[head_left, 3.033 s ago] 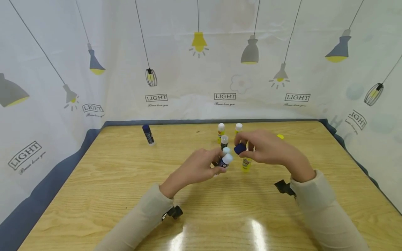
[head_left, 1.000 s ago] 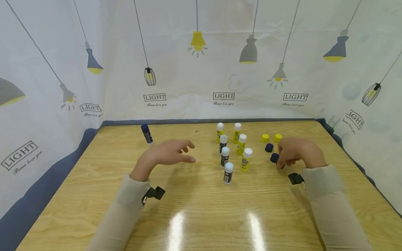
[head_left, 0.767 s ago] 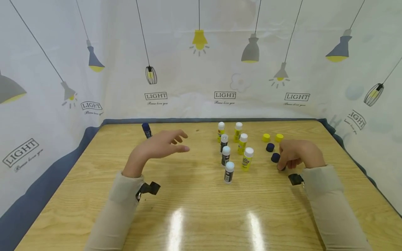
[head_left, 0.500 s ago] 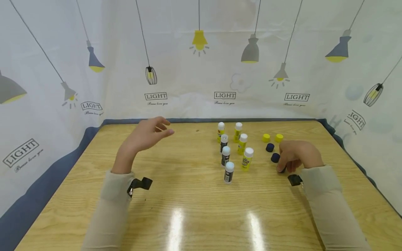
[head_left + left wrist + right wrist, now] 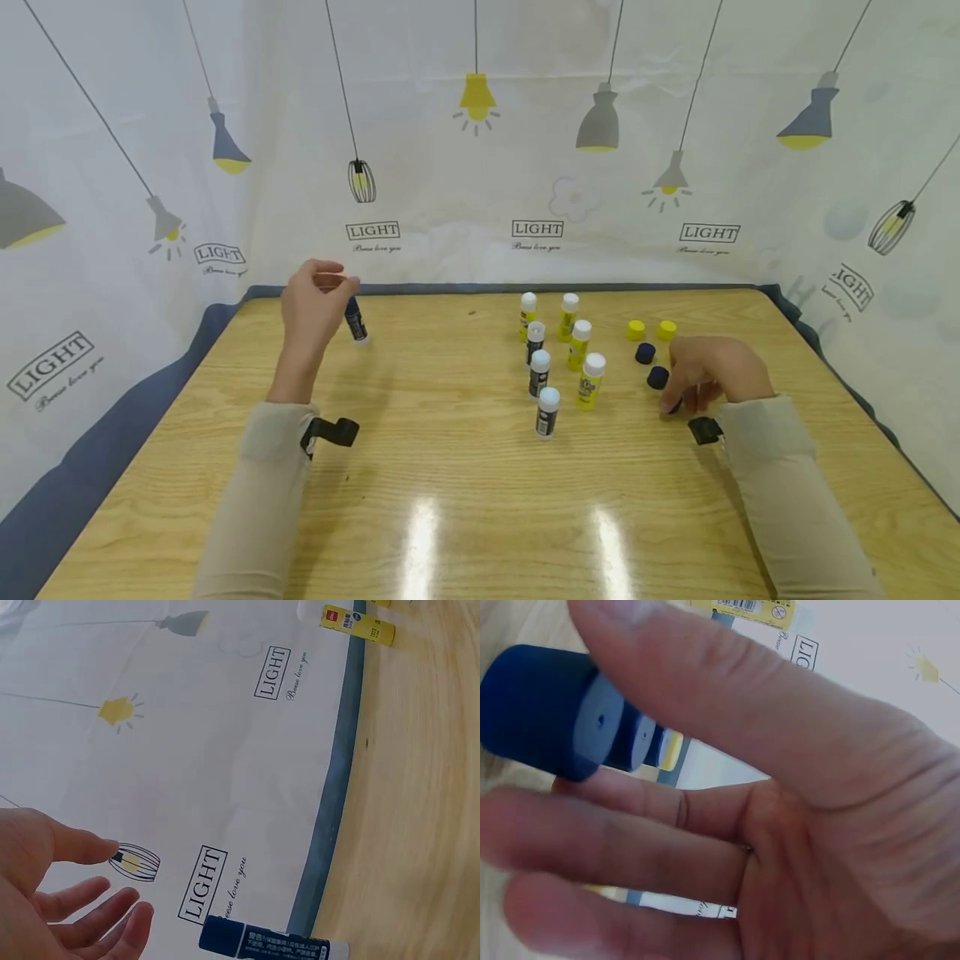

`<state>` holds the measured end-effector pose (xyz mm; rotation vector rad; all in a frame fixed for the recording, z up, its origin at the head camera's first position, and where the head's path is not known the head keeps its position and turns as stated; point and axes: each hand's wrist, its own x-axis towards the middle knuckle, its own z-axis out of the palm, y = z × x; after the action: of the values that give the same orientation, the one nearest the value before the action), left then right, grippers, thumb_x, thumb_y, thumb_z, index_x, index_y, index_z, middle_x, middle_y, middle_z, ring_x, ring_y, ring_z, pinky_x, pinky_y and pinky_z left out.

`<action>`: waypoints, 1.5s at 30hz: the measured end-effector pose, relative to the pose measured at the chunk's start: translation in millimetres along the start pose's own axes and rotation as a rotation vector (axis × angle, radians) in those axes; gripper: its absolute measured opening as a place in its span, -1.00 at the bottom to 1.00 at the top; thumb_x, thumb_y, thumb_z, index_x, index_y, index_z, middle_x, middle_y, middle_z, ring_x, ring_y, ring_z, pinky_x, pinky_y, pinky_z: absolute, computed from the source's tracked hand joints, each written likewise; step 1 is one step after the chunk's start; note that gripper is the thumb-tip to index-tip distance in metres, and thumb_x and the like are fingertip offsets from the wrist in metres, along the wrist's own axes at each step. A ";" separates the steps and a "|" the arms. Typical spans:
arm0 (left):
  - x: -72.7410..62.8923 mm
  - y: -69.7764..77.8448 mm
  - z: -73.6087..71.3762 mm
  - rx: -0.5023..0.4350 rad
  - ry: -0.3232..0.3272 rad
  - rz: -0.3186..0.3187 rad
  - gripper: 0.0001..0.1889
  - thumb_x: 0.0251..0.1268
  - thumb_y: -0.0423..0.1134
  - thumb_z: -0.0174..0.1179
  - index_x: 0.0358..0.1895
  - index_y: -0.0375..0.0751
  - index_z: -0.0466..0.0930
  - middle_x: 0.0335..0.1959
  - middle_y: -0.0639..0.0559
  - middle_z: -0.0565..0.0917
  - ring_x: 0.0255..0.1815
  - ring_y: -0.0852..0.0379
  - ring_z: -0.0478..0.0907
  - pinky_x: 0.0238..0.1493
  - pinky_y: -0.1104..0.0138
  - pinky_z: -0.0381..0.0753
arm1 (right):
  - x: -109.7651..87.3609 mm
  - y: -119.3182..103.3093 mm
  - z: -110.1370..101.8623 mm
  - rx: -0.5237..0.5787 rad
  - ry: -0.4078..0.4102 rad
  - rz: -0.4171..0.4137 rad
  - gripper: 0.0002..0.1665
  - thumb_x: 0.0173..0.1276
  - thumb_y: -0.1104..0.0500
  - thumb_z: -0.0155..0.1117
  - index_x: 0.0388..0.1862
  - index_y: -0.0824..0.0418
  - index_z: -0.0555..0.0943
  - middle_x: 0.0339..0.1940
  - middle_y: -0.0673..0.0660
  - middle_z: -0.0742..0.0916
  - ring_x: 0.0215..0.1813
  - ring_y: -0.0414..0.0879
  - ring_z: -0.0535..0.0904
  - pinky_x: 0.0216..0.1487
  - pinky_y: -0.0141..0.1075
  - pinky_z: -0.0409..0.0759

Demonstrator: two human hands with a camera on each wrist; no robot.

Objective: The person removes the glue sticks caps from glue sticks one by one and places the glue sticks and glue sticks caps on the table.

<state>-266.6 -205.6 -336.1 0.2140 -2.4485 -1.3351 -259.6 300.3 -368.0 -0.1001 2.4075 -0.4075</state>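
My left hand (image 5: 311,312) hovers at the back left with relaxed fingers, holding nothing. Just beside its thumb stands a dark-labelled glue stick (image 5: 357,327) with its navy cap on; the same glue stick (image 5: 262,943) shows low in the left wrist view. My right hand (image 5: 716,371) is low over the table's right side, pinching a navy glue stick cap (image 5: 536,709) between thumb and index finger. Two more navy caps (image 5: 657,377) and two yellow caps (image 5: 636,330) lie in front of it. Uncapped glue sticks stand mid-table: several yellow ones (image 5: 589,383) and three dark-labelled ones (image 5: 547,414).
The wooden table (image 5: 420,467) ends at the back against a pale curtain (image 5: 450,183) printed with lamps, bordered by a dark blue strip. A black strap (image 5: 330,433) sits on the left sleeve, another (image 5: 705,430) on the right.
My left hand released a glue stick, then moved left and back to the capped one. The right hand carried the navy cap to the caps at right and has stayed there.
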 end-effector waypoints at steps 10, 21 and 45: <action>15.4 -24.5 1.9 0.020 0.020 -0.184 -0.18 0.40 -0.13 0.32 0.62 -0.16 0.12 0.61 -0.21 0.21 0.58 -0.24 0.22 0.55 -0.10 0.27 | -10.2 -2.2 -9.1 -0.040 0.047 -0.017 -0.58 0.28 -0.09 0.54 -0.40 0.26 0.68 -0.51 0.12 0.72 -0.52 -0.14 0.47 -0.44 -0.36 0.47; 23.8 -60.4 8.0 -0.171 -0.229 -0.251 -0.31 0.55 -0.26 0.18 0.62 -0.24 0.13 0.62 -0.22 0.24 0.62 -0.20 0.20 0.59 -0.04 0.27 | -33.1 -24.9 -19.2 -0.099 0.250 -0.257 -0.55 0.30 -0.15 0.50 -0.17 0.19 0.62 -0.32 0.11 0.74 -0.35 -0.05 0.61 -0.35 -0.23 0.53; 14.6 -50.6 47.6 -0.051 -0.569 -0.151 -0.45 0.61 -0.16 0.14 0.54 -0.25 0.33 0.41 -0.34 0.50 0.40 -0.24 0.50 0.34 -0.06 0.56 | -47.6 -57.3 -13.7 -0.083 0.523 -0.556 -0.61 0.46 -0.09 0.38 0.07 0.13 0.60 -0.18 0.02 0.81 -0.24 -0.19 0.70 -0.17 -0.17 0.68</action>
<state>-299.2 -200.1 -398.9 -0.0002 -2.8962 -1.7105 -234.1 258.1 -310.5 -0.7997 2.8905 -0.6455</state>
